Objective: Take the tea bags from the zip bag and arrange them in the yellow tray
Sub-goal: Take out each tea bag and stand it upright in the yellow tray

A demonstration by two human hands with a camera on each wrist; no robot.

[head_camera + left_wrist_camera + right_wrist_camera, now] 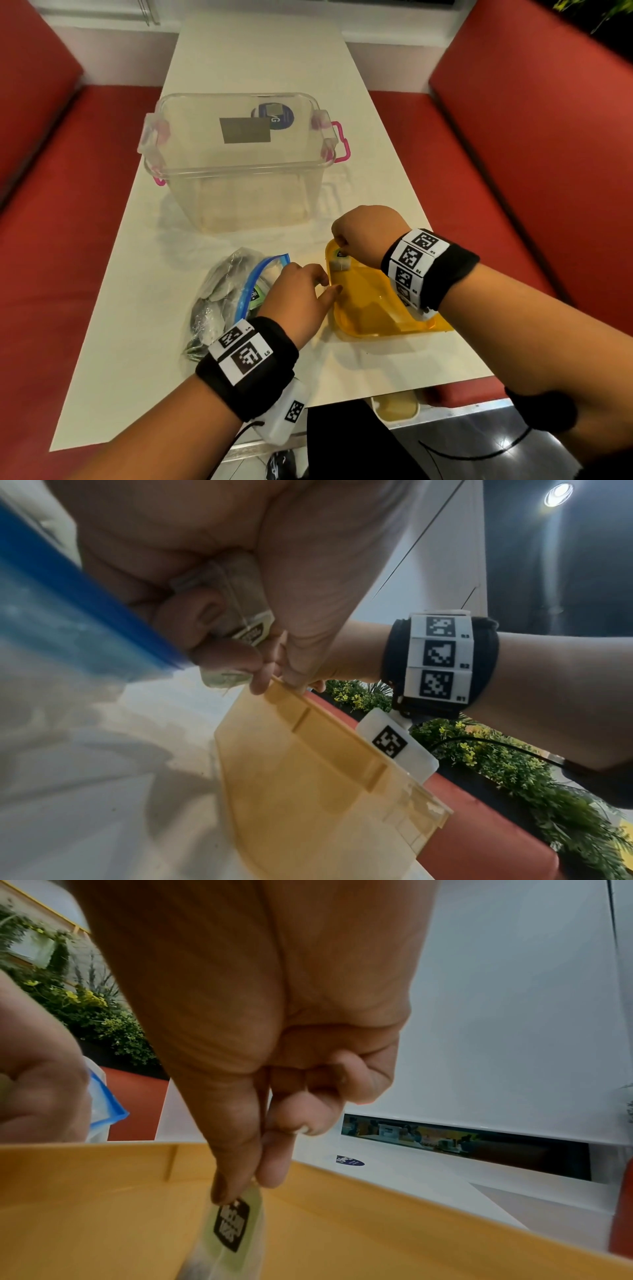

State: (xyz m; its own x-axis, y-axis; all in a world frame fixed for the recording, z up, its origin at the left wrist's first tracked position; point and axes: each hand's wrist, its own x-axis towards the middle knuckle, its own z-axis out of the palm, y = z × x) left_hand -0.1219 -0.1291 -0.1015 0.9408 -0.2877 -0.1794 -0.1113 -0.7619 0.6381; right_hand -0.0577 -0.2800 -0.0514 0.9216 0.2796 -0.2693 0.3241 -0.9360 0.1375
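The yellow tray (373,315) lies on the white table in front of me, to the right. Left of it lies the zip bag (222,294) with its blue zip strip, several tea bags inside. My right hand (340,244) is over the tray's far left corner; thumb and forefinger (236,1172) pinch the tag of a tea bag (232,1223), whose pouch (340,264) touches the tray floor. My left hand (323,286) is between bag and tray. Its fingers curl round another tea bag (240,601), and its fingertips (263,680) touch the tray's left rim (301,704).
A clear plastic box (236,192) with pink handles stands behind the bag and the tray. Red bench seats (61,240) run along both long sides of the narrow table (137,359). The table's near edge is just under my forearms.
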